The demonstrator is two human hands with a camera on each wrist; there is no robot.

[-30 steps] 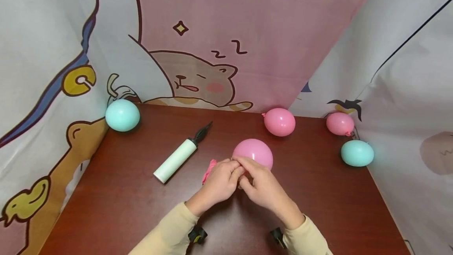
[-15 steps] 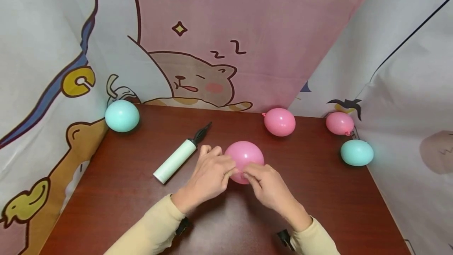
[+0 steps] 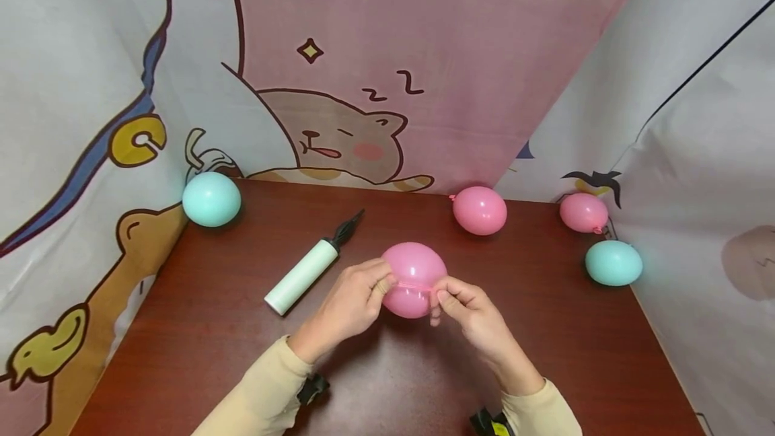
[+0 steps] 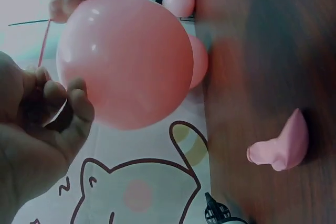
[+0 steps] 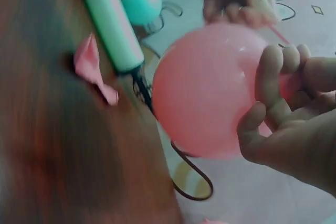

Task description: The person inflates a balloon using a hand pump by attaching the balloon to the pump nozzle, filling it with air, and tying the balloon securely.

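Observation:
An inflated pink balloon [image 3: 414,261] hangs between both hands over the table. Its neck [image 3: 414,286] is pulled into a thin strand across the front. At the strand's left end, the thumb and fingers of my left hand [image 3: 351,295] pinch it. My right hand [image 3: 475,311] pinches the other end, with some lower fingers extended beside the balloon. The right wrist view shows the stretched neck [image 5: 280,34] as a taut line between the hands. A limp, uninflated pink balloon [image 4: 286,145] lies on the wood below, hidden in the head view.
A white hand pump [image 3: 303,278] with a black nozzle lies left of the hands. One turquoise balloon [image 3: 212,199] sits at the back left. At the back right are a pink balloon [image 3: 480,210], a smaller pink balloon [image 3: 583,212] and another turquoise balloon [image 3: 613,263]. Printed cloth walls the table [image 3: 200,362].
The hands, together at the balloon's neck a second ago, have moved apart and stretched the neck between them. The balloon has shifted slightly left. The limp balloon has gone out of the head view.

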